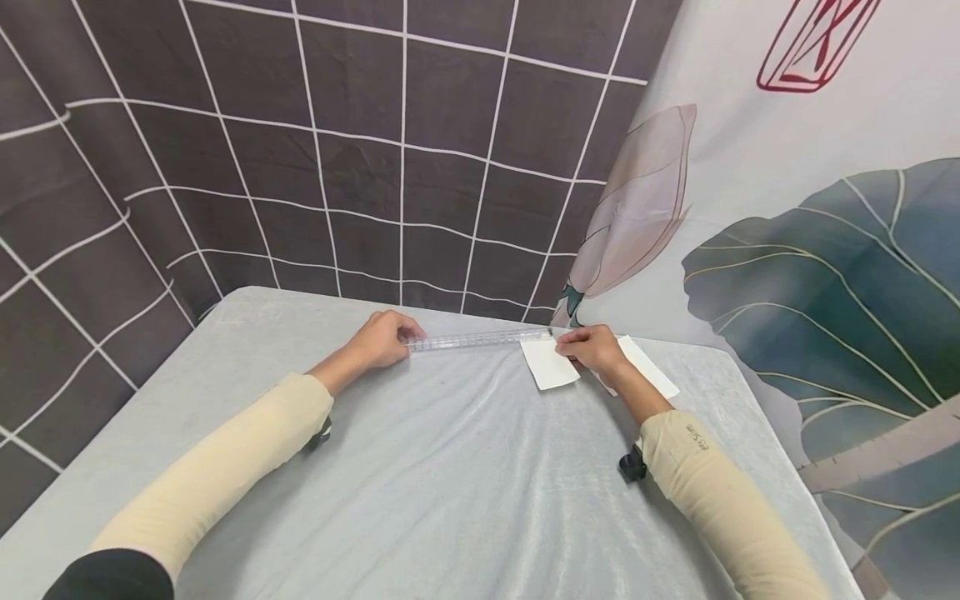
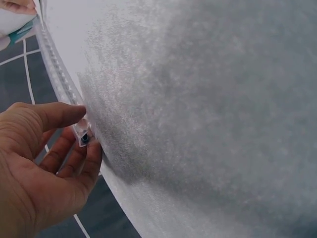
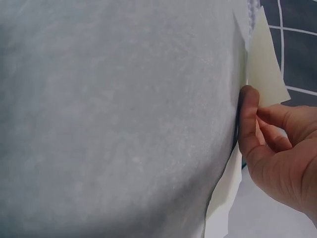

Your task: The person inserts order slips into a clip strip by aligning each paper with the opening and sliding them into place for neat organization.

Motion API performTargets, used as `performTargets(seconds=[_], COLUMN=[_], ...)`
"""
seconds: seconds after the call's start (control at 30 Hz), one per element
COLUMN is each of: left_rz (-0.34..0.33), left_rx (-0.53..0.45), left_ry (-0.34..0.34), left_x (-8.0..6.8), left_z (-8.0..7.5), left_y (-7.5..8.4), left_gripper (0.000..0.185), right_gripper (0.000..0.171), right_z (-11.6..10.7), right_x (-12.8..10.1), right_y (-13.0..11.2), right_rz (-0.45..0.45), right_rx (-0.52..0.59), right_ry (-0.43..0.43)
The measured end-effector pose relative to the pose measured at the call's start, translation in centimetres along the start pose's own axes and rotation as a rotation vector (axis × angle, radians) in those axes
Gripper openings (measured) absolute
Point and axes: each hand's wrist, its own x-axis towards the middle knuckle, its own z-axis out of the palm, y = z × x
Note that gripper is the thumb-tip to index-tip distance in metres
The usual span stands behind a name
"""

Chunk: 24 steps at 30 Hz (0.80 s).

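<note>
Sleeved arms reach over the desk (image 1: 465,500): our left hand (image 1: 384,340) pinches the clear ruler's (image 1: 480,340) end, our right hand (image 1: 592,348) pinches the paper slip (image 1: 546,367). We're lining them up; next comes steady pressure.

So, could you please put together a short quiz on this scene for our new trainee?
1. True or false: the left hand holds one end of the clear ruler.
2. Which hand touches the paper sheet? A) the left hand B) the right hand C) neither
3. Fill in: the ruler and papers lie on a table covered with a pale grey ____.

Key
1. True: the left wrist view shows thumb and fingers round the ruler's end.
2. B: its fingers pinch the sheet near the ruler's other end; a second sheet lies beside that hand.
3. Cloth.
</note>
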Motion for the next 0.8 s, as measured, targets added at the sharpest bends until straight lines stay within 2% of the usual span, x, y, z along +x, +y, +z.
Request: performTargets(seconds=[0.03,0.1,0.33,0.63,0.8], left_rz=[-0.002,-0.020,-0.003,-0.014,-0.022], left_rx=[0.002,0.010,0.040,-0.002,0.028], left_ry=[-0.003,0.000,0.014,-0.009,0.000], left_x=[0.0,0.7,0.9,0.1,1.1], left_z=[0.0,0.6,0.8,-0.5,0.7], left_y=[0.0,-0.9,-1.7,0.0,-1.5], left_gripper=[0.052,0.053,0.053,0.052,0.054], right_gripper=[0.031,0.031,0.030,0.030,0.030], right_z=[0.0,0.1,0.4,0.9,1.1], right_x=[0.0,0.0,0.2,0.5,0.5], right_y=[0.0,-0.1,-0.4,-0.6,-0.6], right_rz=[0.001,-0.002,-0.011,-0.036,-0.041], right_rx=[-0.001,0.005,0.020,0.020,0.020], right_ry=[0.000,-0.006,-0.028,-0.028,-0.031])
